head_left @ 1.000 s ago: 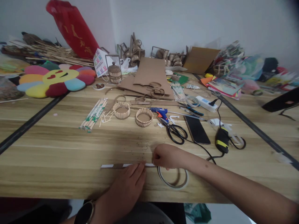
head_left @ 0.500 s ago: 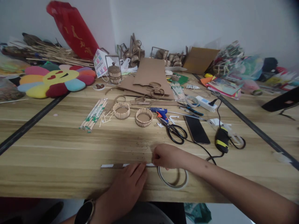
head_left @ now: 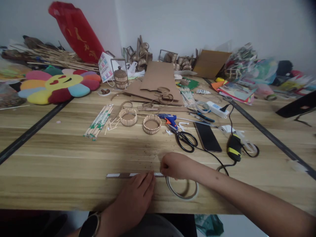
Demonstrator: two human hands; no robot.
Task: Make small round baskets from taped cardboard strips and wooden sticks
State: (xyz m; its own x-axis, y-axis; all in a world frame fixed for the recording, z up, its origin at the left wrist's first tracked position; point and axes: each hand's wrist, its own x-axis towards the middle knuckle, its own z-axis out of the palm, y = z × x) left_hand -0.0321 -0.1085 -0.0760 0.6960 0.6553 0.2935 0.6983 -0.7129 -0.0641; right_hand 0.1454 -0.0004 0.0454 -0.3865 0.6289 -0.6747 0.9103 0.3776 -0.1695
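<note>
A narrow brown strip [head_left: 124,175] with white tape pieces [head_left: 113,175] on it lies near the table's front edge. Across its middle rests my left hand [head_left: 135,196], fingers stretched out and pressing the strip down. My right hand [head_left: 174,165] is closed at the strip's right end, its fingertips pinching tape just beside my left fingers. A roll of tape [head_left: 183,198] sits under and in front of my right hand, partly covered by the hand and forearm. What the right fingertips grip is mostly hidden.
Beyond the hands are black scissors [head_left: 187,140], a phone [head_left: 207,136], a blue glue gun [head_left: 169,120] and two stick-walled rings [head_left: 152,125]. Bagged sticks [head_left: 98,121] lie left. Cardboard sheets [head_left: 158,79] lie at the back, and a black cable [head_left: 212,154] runs behind my right forearm.
Both hands stay almost in place on the strip and tape. The view shifts very slightly; nothing else has visibly moved.
</note>
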